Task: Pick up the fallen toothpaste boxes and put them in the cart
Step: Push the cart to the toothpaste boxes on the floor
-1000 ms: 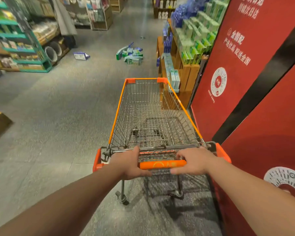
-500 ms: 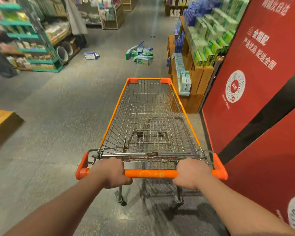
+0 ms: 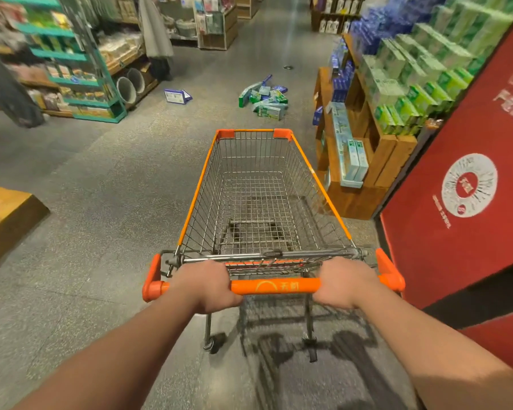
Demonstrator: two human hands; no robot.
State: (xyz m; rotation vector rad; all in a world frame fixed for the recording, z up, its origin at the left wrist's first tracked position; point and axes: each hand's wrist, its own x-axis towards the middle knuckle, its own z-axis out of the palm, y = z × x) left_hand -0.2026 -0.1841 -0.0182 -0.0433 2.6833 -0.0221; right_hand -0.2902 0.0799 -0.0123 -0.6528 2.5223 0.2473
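Left hand (image 3: 206,284) and right hand (image 3: 345,281) both wrapping a tight grip around the orange handle (image 3: 274,286) of the wire cart (image 3: 258,202), fallen toothpaste boxes (image 3: 264,97) lying heaped on the floor (image 3: 101,187) well ahead, beside the wooden shelf (image 3: 367,161)

Orange-trimmed cart (image 3: 251,184); green-white-blue toothpaste boxes (image 3: 264,99); red wall (image 3: 471,143).

The shop light is dim and warm, falling from overhead and throwing a dark, smeared shadow of my cart (image 3: 258,184) onto the floor (image 3: 107,202) under its wheels. Shelves (image 3: 71,57) at the upper left are blurred. The wide lens bends lines near the edges and stretches my forearms.
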